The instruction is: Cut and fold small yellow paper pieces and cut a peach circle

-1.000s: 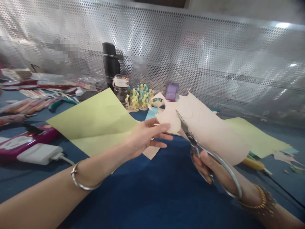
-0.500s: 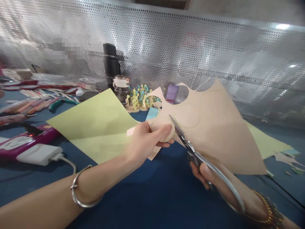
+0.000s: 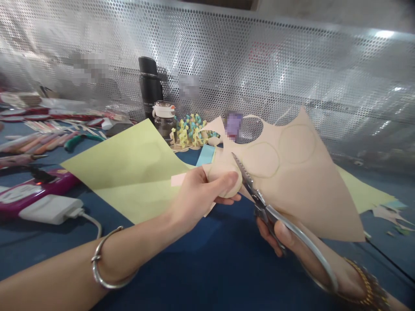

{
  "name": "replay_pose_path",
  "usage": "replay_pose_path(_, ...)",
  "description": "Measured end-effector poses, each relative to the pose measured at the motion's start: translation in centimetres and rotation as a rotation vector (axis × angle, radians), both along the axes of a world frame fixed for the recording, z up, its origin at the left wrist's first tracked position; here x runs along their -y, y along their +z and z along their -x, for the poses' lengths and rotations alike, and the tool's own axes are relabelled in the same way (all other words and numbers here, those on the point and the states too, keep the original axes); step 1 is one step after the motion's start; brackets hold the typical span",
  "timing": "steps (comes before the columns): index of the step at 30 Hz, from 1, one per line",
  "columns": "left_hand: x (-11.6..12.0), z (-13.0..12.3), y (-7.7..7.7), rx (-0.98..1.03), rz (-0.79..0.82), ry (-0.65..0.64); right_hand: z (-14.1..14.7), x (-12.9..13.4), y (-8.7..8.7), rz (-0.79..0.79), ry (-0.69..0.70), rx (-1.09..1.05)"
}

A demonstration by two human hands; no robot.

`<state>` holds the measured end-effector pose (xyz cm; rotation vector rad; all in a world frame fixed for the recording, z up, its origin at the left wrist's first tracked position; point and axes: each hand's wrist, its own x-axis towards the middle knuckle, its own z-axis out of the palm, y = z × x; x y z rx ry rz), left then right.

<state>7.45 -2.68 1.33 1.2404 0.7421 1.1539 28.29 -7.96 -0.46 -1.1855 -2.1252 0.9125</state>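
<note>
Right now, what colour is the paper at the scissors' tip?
The paper is pale pinkish beige, seen best in the head view.

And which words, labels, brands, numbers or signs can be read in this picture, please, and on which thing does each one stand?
No text can be read.
Black bottle: faint small marks, too small to read.
Dark jar: any marks are too small to read.
Metal screen: a reddish patch, too blurred to read.
Scissors: no lettering visible.
Beige paper: no words, only outlined circles.
</note>
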Motion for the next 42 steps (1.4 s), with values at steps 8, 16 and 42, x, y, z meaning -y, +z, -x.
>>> replay_pose_path(8, -0.07, 0.02, 0.04, -0.014, 0.008, 0.011, -0.34, 0.05, -0.66, 0.056, -0.034, -0.021)
replay_pose_path(16, -0.16, 0.15, 0.29, -0.028, 0.011, 0.014, -0.28, -0.14, -0.36, 0.068, -0.007, -0.046)
replay_pose_path(42, -0.55, 0.57, 0.58, -0.038, 0.023, 0.038, -0.55, -0.59, -0.29, 0.032, -0.039, -0.039)
